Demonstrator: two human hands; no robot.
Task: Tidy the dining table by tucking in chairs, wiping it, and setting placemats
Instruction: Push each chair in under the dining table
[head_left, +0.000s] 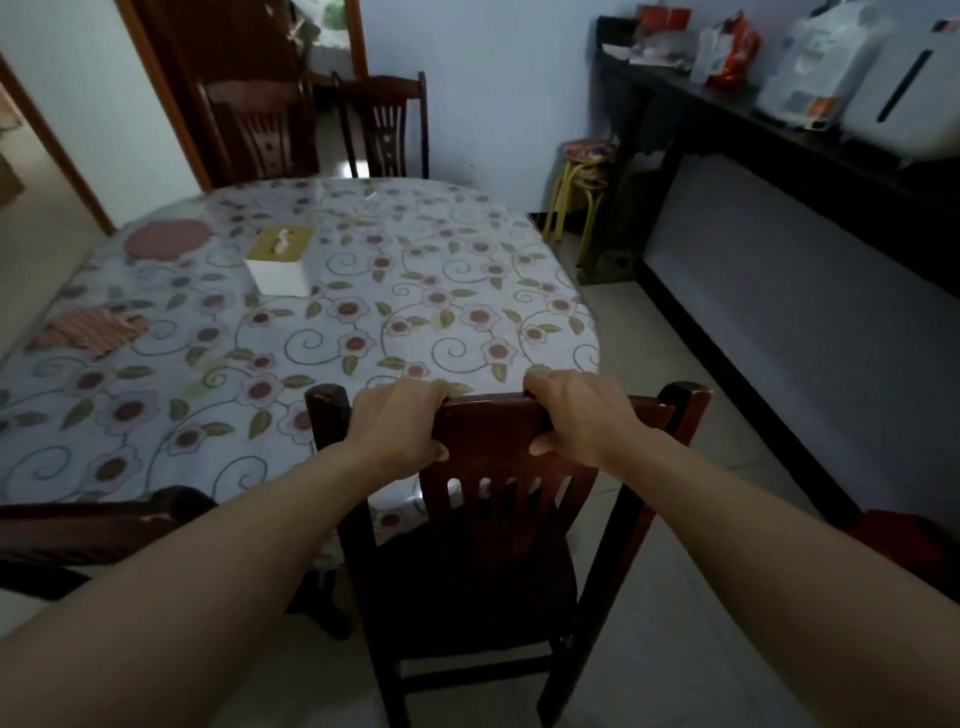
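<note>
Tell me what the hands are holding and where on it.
Both hands grip the wooden chair by its top rail: left hand toward the rail's left, right hand toward its right, fingers curled over the far edge.

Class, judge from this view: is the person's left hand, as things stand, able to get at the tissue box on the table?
Probably not without stepping round. The left hand grips the chair's top rail, and the tissue box sits well across the floral tablecloth, with that chair between person and table. Nothing on the cloth blocks the path.
</note>
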